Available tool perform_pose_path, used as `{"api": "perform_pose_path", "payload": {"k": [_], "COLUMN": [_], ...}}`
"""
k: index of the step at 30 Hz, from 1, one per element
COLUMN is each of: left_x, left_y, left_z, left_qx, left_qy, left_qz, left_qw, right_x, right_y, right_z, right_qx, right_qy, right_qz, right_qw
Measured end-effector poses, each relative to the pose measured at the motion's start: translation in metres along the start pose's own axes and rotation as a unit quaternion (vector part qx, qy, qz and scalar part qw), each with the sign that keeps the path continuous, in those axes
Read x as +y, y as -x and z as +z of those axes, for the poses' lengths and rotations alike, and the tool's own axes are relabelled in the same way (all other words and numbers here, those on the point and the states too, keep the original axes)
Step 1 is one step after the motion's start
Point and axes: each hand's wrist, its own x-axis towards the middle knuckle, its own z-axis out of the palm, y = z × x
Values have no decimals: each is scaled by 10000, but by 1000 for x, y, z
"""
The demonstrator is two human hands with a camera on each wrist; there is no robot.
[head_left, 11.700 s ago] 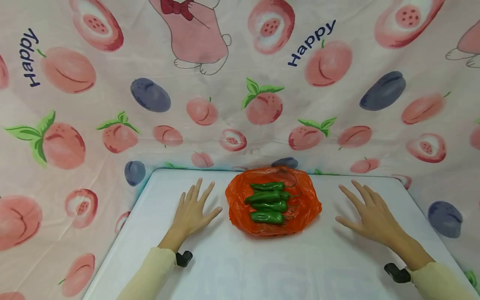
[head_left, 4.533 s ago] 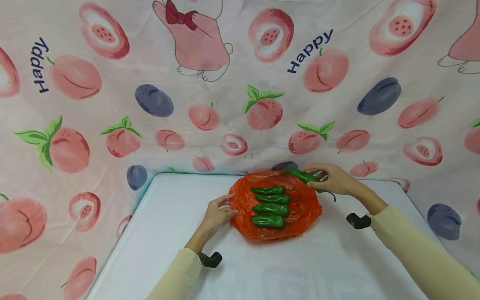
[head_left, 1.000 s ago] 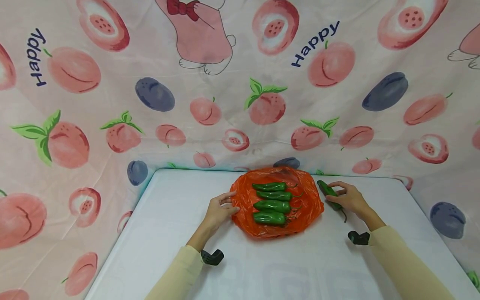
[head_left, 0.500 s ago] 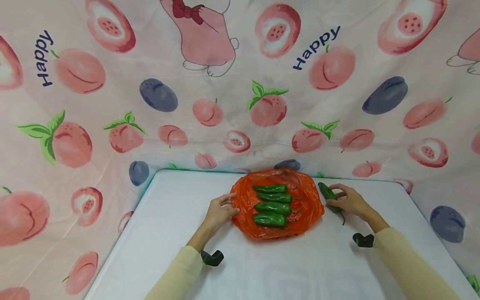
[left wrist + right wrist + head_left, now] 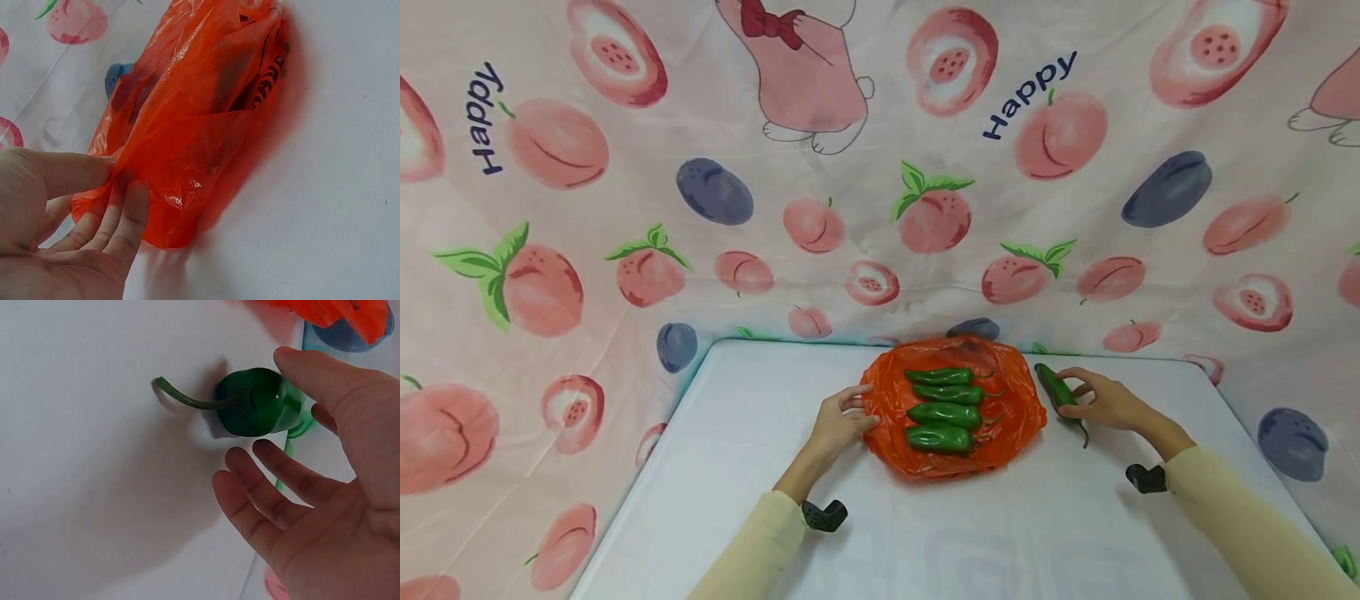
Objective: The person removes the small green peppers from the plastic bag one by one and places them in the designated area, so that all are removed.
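the left hand [image 5: 835, 423] pinches the left edge of the orange bag [image 5: 1021, 379] under four green peppers [image 5: 943, 414]. the right hand [image 5: 1108, 405], thumb and fingers spread, is at a lone pepper [image 5: 1051, 385] right of the bag.

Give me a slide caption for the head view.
Left hand pinches an orange bag with four green peppers; right hand at a fifth pepper on the white table.

My left grip [image 5: 831, 429] pinches; my right grip [image 5: 1105, 402], thumb [image 5: 331, 378] apart from relaxed fingers [image 5: 247, 511], is nearer the worktop's [image 5: 970, 537] far edge.
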Motion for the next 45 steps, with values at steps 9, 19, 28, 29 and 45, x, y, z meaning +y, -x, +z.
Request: {"api": "perform_pose_path", "payload": {"k": [9, 19, 28, 29, 45], "left_x": [4, 29, 36, 37, 3], "left_y": [-2, 17, 20, 21, 0], "left_z": [1, 4, 4, 5, 5], "left_qx": [-9, -28, -53, -45, 138], "left_qy": [-36, -62, -45, -43, 62], "left_qz": [-30, 71, -39, -50, -64], "left_qw": [10000, 10000, 10000, 10000, 9999], "right_x": [-4, -14, -32, -34, -51], "right_y": [4, 6, 9, 9, 8], "right_z": [-10, -33, -55, -57, -71], "right_qx": [-80, 256, 436, 462, 706], "right_qy": [190, 497, 443, 454, 675], "right_qz": [26, -316, -553, -580, -789], "right_qw": [9998, 9979, 9965, 9962, 9921]}}
